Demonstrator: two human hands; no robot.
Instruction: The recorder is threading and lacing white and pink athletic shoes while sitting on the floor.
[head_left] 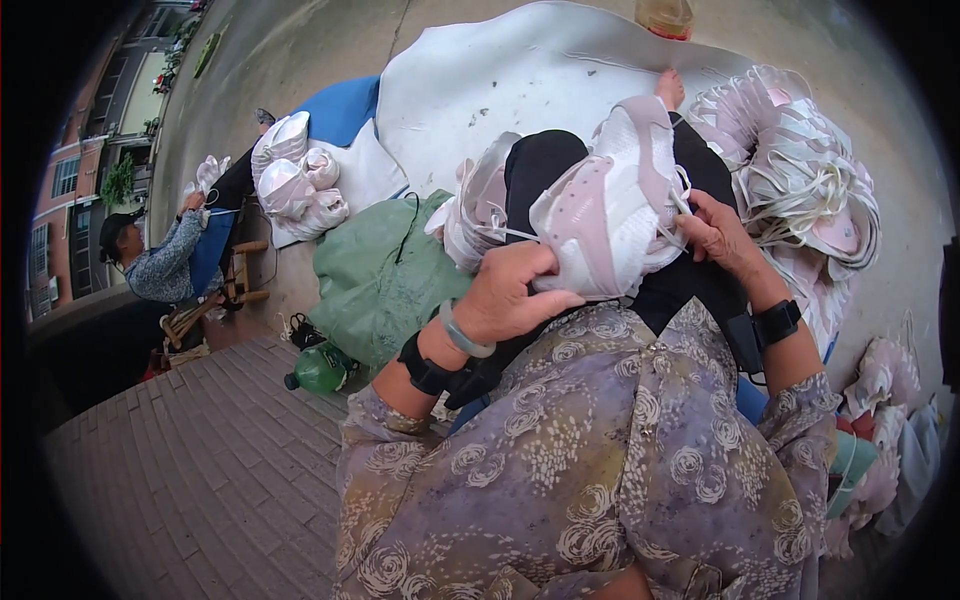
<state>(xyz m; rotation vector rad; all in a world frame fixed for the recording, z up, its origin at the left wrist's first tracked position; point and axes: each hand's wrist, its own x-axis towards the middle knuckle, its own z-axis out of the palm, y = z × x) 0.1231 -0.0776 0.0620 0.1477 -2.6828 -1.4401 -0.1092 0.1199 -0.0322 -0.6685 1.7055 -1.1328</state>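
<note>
A pink-and-white shoe upper (608, 200) lies across my lap, over my black-clad legs. My left hand (512, 290) grips its near left edge, the thumb below and the fingers curled against the side. On the right side of the upper, my right hand (722, 238) is closed with fingertips pinching a white lace (682, 190). The exact spot of that pinch is partly hidden by the fingers. More shoe uppers (484, 205) lie bunched beside my left leg. A large stack of laced uppers (800, 170) sits to my right.
A white sheet (500, 90) spreads ahead on the ground. A green sack (385, 275) and a green bottle (322, 368) are at my left. Further left, a seated person (175, 250) handles uppers near another pile (298, 180). A plastic container (665, 16) stands far ahead.
</note>
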